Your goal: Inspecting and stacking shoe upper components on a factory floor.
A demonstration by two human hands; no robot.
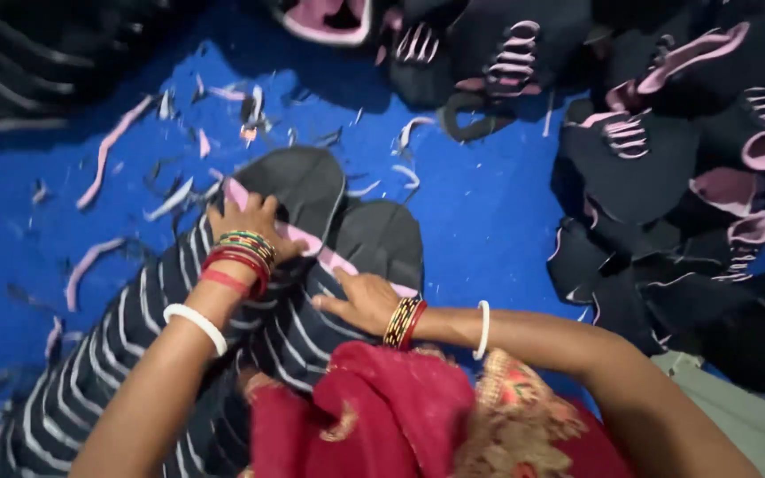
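Two dark grey shoe-upper pieces with pink lining lie on my lap over striped black-and-white cloth. My left hand, with red and green bangles at the wrist, presses flat on the left piece. The fingers of my right hand rest on the lower edge of the right piece. Neither hand is closed around anything; both lie flat on the pieces.
A blue sheet covers the floor, strewn with pink and grey trimmings. A heap of several black and pink shoe uppers fills the right and top. Red embroidered cloth hangs at the bottom.
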